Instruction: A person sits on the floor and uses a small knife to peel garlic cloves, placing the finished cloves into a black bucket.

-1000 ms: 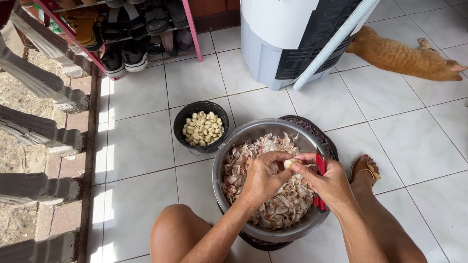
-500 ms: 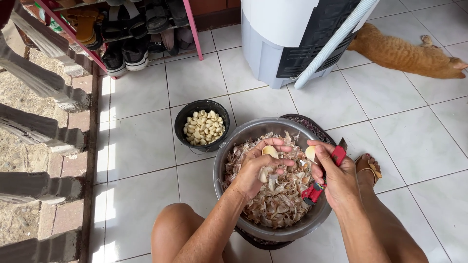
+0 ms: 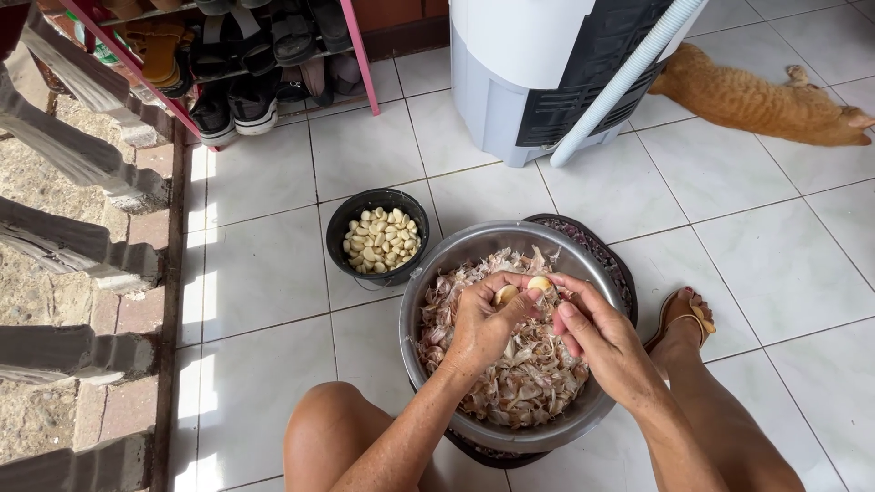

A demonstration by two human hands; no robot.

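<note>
With my left hand [image 3: 483,323] and right hand [image 3: 597,342] both pinched shut on peeled garlic cloves [image 3: 540,283] over the steel bowl [image 3: 428,273] of skins, I judge a slack grip could drop one among the peelings.

Silver metal basin [image 3: 428,301], black bowl [image 3: 342,219] at ten o'clock holding cream peeled cloves [image 3: 381,241], ginger striped cat [image 3: 756,100] at two o'clock, white floor tiles [image 3: 264,273].
</note>
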